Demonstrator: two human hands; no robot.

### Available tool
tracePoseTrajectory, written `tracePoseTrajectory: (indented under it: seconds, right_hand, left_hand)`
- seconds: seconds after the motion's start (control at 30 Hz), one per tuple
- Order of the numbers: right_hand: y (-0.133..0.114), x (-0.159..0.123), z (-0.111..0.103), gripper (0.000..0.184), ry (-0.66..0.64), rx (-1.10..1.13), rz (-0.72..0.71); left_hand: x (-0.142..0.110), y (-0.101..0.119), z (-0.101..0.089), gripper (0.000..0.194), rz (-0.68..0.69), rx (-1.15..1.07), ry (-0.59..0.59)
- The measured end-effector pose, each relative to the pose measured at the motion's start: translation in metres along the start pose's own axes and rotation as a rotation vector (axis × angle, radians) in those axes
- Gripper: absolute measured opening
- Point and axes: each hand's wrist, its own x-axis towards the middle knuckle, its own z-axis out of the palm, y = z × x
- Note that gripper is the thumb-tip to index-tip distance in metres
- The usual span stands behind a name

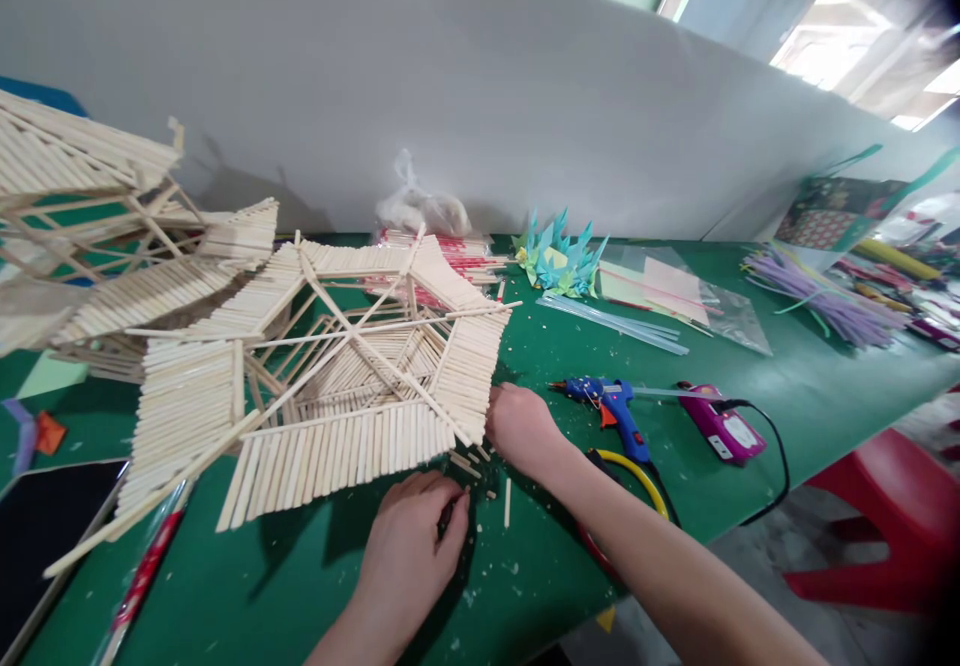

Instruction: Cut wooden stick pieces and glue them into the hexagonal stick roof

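Note:
A hexagonal roof-like frame of pale wooden sticks (pixel 330 366) lies on the green table (pixel 225 586). My left hand (pixel 409 546) rests on the table just in front of the frame's near edge, fingers curled and pinched on something small that I cannot make out. My right hand (pixel 521 431) is closed at the frame's right near corner, touching the stick ends; what it holds is hidden. A few short loose sticks (pixel 507 502) lie between the two hands.
A second stick structure (pixel 97 216) stands at the left. A blue glue gun (pixel 611 406), a pink device (pixel 724 431) with black cable and yellow-handled cutters (pixel 637 471) lie right of my hand. Teal paper cranes (pixel 559 256), clear glue sticks (pixel 615 321), purple straws (pixel 825 306), red stool (pixel 892 516).

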Motion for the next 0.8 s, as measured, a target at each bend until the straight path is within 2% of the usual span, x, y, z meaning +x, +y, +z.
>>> tracePoseTrajectory:
  seconds: [0.27, 0.43, 0.53, 0.7, 0.8]
  right_hand:
    - [-0.002, -0.004, -0.004, 0.02, 0.014, 0.049, 0.04]
    - [0.003, -0.019, -0.013, 0.015, 0.134, 0.236, 0.152]
    - [0.01, -0.034, -0.018, 0.009, 0.222, 0.41, 0.17]
    - [0.015, -0.062, -0.026, 0.01, 0.339, 0.695, 0.185]
    - [0.011, -0.077, -0.035, 0.009, 0.381, 0.815, 0.181]
  left_hand:
    - [0.003, -0.002, -0.001, 0.023, 0.051, 0.184, -0.019]
    - [0.004, 0.001, 0.0, 0.026, 0.08, 0.287, -0.03]
    - [0.005, 0.002, 0.002, 0.027, 0.078, 0.314, -0.023]
    - [0.004, 0.005, 0.0, 0.023, 0.089, 0.202, -0.009]
    - [-0.001, 0.016, -0.006, 0.022, 0.111, 0.046, -0.006]
